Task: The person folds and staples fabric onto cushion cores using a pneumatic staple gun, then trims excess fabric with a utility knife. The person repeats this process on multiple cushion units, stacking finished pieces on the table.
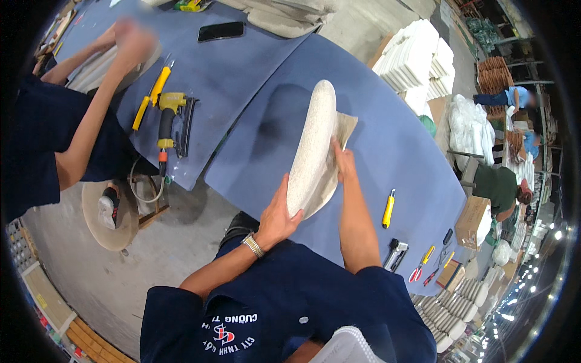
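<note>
A white mask (346, 348) is closest, at the lower edge, with the dark shirt (272, 296) beyond it. Farther out, over the blue table (399, 151), the pale pad (311, 142) is held between both hands, ahead of the shirt. Its long axis runs away from the body, the far end leaning somewhat right. The left hand (277, 215), with a watch (253, 245) at the wrist, cups the near end from the left, thumb at the edge; its other fingers are mostly hidden. The right hand (345, 162) sits farther along the opposite side, gripping the loose cloth (346, 128) that sticks out there, so the left is nearer the close end and the right nearer the cloth. How tightly either grips, I cannot tell. A yellow knife (388, 209) lies well to the right of the pad.
</note>
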A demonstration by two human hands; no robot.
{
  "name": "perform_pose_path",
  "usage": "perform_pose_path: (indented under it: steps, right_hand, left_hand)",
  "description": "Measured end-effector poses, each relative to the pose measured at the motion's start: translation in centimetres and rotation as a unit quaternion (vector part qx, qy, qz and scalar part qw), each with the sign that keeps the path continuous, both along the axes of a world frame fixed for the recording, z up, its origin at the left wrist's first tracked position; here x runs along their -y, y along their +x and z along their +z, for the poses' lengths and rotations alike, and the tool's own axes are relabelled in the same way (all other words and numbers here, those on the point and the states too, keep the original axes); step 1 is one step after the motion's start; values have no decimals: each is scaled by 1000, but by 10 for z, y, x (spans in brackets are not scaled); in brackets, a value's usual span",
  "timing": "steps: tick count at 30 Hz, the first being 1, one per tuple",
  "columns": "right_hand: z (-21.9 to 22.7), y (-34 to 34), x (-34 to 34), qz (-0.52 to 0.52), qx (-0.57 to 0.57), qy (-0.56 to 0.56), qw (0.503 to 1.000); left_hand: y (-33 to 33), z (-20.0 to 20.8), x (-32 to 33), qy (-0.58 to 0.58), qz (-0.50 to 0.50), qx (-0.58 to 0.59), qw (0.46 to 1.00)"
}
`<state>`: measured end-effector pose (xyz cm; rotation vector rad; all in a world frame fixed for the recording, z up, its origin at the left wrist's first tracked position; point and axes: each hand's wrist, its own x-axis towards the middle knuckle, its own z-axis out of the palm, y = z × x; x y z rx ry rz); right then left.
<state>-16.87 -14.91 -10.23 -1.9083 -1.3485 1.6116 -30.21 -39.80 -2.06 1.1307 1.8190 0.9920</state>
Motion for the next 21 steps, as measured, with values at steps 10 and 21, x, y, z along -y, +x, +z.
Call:
perform_pose_path:
  steps: [10,21]
  right_hand:
    - [-24,-21,75,-163,111,110,974]
    - [-31,-23,76,-116,206,131,963]
  left_hand:
    - [1,15,-14,-35,-54,29,997]
    - [-48,-8,-220,70,-7,-4,998]
